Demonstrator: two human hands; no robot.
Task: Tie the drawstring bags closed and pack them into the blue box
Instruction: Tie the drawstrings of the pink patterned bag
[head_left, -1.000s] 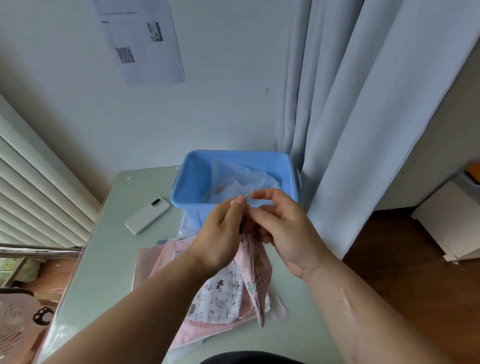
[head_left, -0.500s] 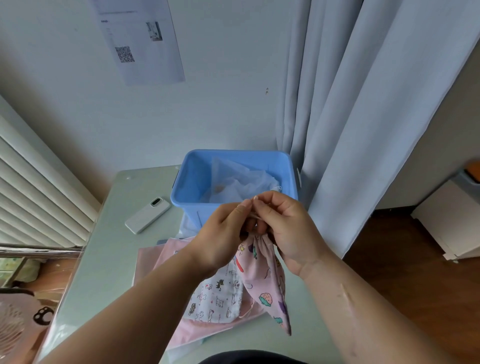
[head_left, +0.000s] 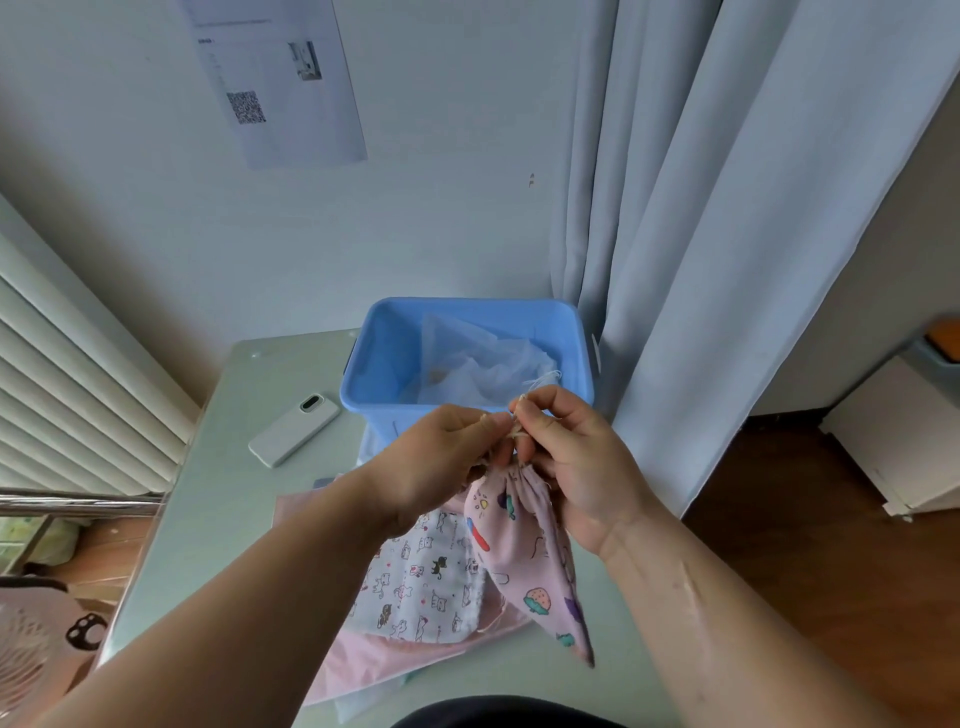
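A pink drawstring bag (head_left: 524, 551) with cartoon prints hangs in the air in front of me, its mouth gathered tight. My left hand (head_left: 441, 462) and my right hand (head_left: 571, 462) meet above that mouth, each pinching the pale drawstring (head_left: 516, 428) between thumb and fingertips. Behind the hands stands the blue box (head_left: 374, 364) with white sheer bags (head_left: 478, 369) inside. On the table below lies a white bag with cat prints (head_left: 421, 587) on top of plain pink bags (head_left: 363, 660).
A white phone (head_left: 293, 428) lies on the pale green table (head_left: 234, 493), left of the box. A grey curtain (head_left: 701, 260) hangs right of the box. Blinds and a metal rail are at the left, wooden floor at the right.
The pink bag has turned from edge-on to showing its printed face, with its mouth pulled shut. Both hands have stayed together at the cord and shifted slightly right.
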